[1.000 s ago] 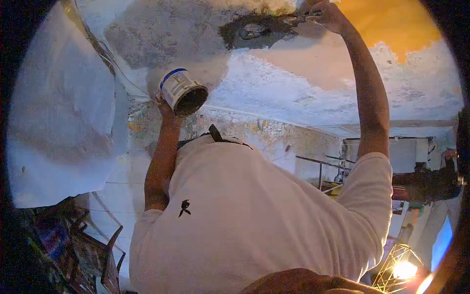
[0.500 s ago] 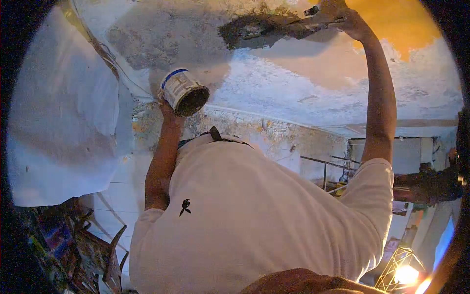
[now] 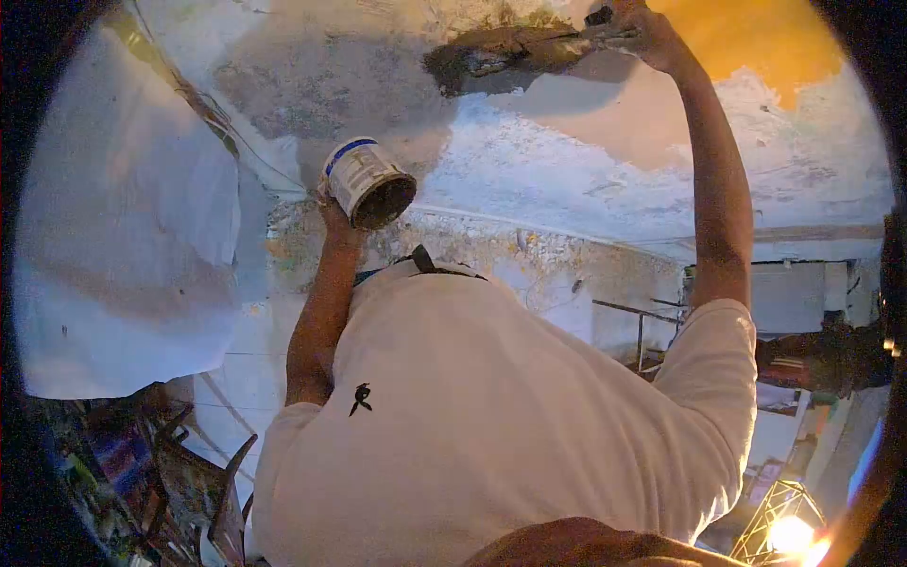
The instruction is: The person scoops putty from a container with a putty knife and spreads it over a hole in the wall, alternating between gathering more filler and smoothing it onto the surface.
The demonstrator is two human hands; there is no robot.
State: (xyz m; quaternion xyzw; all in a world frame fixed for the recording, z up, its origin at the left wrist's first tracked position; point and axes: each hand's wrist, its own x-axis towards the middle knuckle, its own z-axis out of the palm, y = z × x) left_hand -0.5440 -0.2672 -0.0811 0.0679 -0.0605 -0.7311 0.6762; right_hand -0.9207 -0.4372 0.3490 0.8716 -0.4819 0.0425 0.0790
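Observation:
My left hand (image 3: 331,206) is wrapped round a white container (image 3: 367,182) with a blue band. Its open end, dark and crusted inside, faces down and to the right in the head view. At the top, my right hand (image 3: 647,40) is closed round a small tool with a dark part (image 3: 599,16); the grip is partly hidden. This tool lies at the right end of a rough, wet-looking dark patch (image 3: 501,55) on a stained, blue-white and grey surface (image 3: 557,161).
A pale sheet (image 3: 132,236) hangs at the left above dark, jumbled furniture (image 3: 179,472). Cables (image 3: 203,109) run along the upper left. Metal rails (image 3: 638,326) stand behind my body. A bright caged lamp (image 3: 789,534) glows at lower right.
My right hand and its tool have moved a little left along the dark patch. The container and my left hand sit slightly further right in view, as does much of the background.

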